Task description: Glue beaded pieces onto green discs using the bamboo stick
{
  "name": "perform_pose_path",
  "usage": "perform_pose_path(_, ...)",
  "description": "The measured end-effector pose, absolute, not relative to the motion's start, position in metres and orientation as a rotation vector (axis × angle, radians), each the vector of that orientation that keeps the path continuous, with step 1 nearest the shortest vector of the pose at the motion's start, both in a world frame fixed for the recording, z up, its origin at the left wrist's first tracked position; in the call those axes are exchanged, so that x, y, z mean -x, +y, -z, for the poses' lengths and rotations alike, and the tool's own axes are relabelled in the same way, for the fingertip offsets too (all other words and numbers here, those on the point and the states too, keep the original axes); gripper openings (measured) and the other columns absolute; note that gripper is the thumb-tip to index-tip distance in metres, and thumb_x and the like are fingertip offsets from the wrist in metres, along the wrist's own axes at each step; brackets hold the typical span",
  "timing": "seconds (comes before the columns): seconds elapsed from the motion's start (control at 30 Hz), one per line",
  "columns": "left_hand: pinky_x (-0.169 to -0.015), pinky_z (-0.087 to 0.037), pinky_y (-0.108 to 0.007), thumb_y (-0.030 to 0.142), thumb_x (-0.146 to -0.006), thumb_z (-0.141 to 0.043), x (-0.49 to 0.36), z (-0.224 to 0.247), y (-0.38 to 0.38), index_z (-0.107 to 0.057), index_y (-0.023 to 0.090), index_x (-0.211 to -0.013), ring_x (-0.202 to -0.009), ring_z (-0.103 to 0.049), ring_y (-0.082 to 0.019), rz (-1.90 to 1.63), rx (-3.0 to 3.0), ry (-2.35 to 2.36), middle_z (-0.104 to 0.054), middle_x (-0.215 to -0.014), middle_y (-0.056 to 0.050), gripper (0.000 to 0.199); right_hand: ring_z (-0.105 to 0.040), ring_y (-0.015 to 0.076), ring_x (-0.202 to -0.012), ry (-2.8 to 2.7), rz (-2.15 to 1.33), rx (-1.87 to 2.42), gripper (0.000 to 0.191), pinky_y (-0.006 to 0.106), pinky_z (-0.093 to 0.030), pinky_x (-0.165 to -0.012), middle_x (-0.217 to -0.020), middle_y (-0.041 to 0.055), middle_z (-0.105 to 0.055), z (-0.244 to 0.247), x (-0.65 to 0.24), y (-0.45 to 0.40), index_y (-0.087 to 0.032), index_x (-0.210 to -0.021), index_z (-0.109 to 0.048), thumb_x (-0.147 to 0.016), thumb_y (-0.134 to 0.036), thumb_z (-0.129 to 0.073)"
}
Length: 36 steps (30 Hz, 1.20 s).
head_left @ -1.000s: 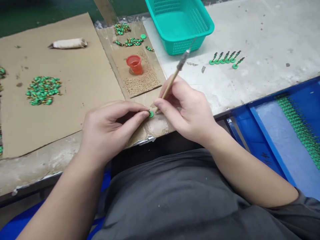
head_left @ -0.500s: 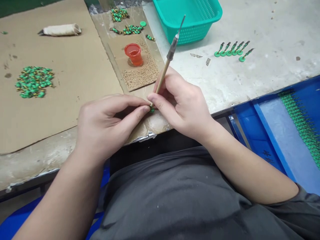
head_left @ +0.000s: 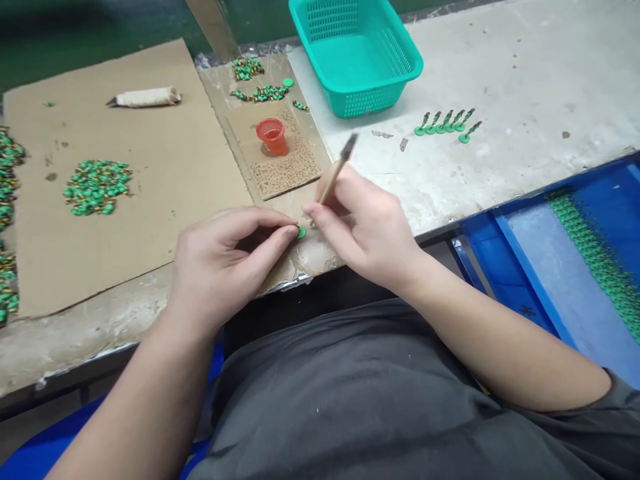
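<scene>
My left hand [head_left: 220, 263] is closed in a pinch at the table's front edge. Between its thumb and forefinger is a small painted figurine, mostly covered by the fingers, and its round green base [head_left: 301, 232] shows at the fingertips. Just to the right, my right hand [head_left: 373, 230] grips a thin paintbrush [head_left: 334, 175] with a light wooden handle and a dark upper end. The brush's lower end is close to the green base; whether they touch I cannot tell. Beyond the hands, a small red cup [head_left: 280, 146] of liquid stands on speckled cardboard.
Green figurine pieces [head_left: 97, 187] are heaped on the cardboard [head_left: 165, 160] at left, beside a wrapped pointed tool [head_left: 145, 98]. Several figurines on green bases [head_left: 441, 129] stand at right. A turquoise basket [head_left: 367, 103] is behind. Blue trays [head_left: 535, 267] hold rows of figurines below the table.
The view has shifted, so the table objects appear elsewhere. The brush's top has swung away and lower. The figurine has turned in my left fingers, showing its round green base.
</scene>
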State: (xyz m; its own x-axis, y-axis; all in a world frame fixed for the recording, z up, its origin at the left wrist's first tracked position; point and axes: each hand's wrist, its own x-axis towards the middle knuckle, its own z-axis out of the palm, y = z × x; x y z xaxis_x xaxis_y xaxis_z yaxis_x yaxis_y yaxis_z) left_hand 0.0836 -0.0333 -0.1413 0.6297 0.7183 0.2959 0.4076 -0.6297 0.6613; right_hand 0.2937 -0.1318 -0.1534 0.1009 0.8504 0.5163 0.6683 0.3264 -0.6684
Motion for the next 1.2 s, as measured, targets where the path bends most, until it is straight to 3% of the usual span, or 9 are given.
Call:
perform_pose_path(0.13, -0.086, -0.06, -0.027, 0.038, -0.104, -0.082, -0.085, 0.14, -0.035, -0.089, 0.027, -0.101, -0.084, -0.077, -0.014, -0.77, -2.348, 0.864, -0.089, -0.097, 0.003, 0.014, -0.076, 0.0195, -0.093, -1.618, -0.263, 1.438, 0.021, 0.032, -0.062, -0.089, -0.104, 0.0008, -0.074, 0.154, -0.304, -0.135, -0.027, -0.113, -0.064, -0.124, -0.044, -0.056)
perform_pose_path(0.4, -0.082, -0.056, -0.025, 0.034, -0.106, -0.081, -0.084, 0.139, -0.034, -0.088, 0.025, -0.099, -0.083, -0.074, -0.012, -0.806, -2.379, 0.795, -0.089, -0.098, 0.002, 0.013, -0.076, 0.0182, -0.093, -1.675, -0.235, 1.4, 0.032, 0.031, -0.062, -0.091, -0.104, 0.0016, -0.076, 0.156, -0.298, -0.134, -0.025, -0.097, -0.065, -0.124, -0.039, -0.056)
perform_pose_path(0.6, -0.08, -0.055, -0.025, 0.034, -0.107, -0.081, -0.083, 0.139, -0.035, -0.088, 0.025, -0.1, -0.081, -0.074, -0.012, -0.828, -2.377, 0.785, -0.088, -0.096, 0.003, 0.013, -0.077, 0.0205, -0.095, -1.67, -0.257, 1.358, 0.029, 0.035, -0.062, -0.096, -0.104, 0.0029, -0.076, 0.16, -0.288, -0.132, -0.024, -0.099, -0.066, -0.123, -0.037, -0.057)
perform_pose_path(0.93, -0.078, -0.053, -0.025, 0.032, -0.107, -0.08, -0.082, 0.14, -0.035, -0.084, 0.024, -0.096, -0.081, -0.073, -0.011, -0.832, -2.382, 0.738, -0.084, -0.091, 0.003, 0.015, -0.077, 0.0219, -0.097, -1.694, -0.285, 1.381, 0.024, 0.035, -0.06, -0.091, -0.102, 0.0021, -0.076, 0.16, -0.285, -0.131, -0.026, -0.108, -0.066, -0.124, -0.039, -0.054)
perform_pose_path(1.2, -0.082, -0.053, -0.022, 0.025, -0.108, -0.077, -0.079, 0.14, -0.037, -0.081, 0.023, -0.095, -0.083, -0.073, -0.008, -0.843, -2.415, 0.699, -0.084, -0.091, 0.005, 0.014, -0.073, 0.0203, -0.091, -1.759, -0.143, 1.364, 0.022, 0.032, -0.054, -0.083, -0.099, 0.0011, -0.075, 0.158, -0.271, -0.134, -0.023, -0.11, -0.066, -0.127, -0.03, -0.051)
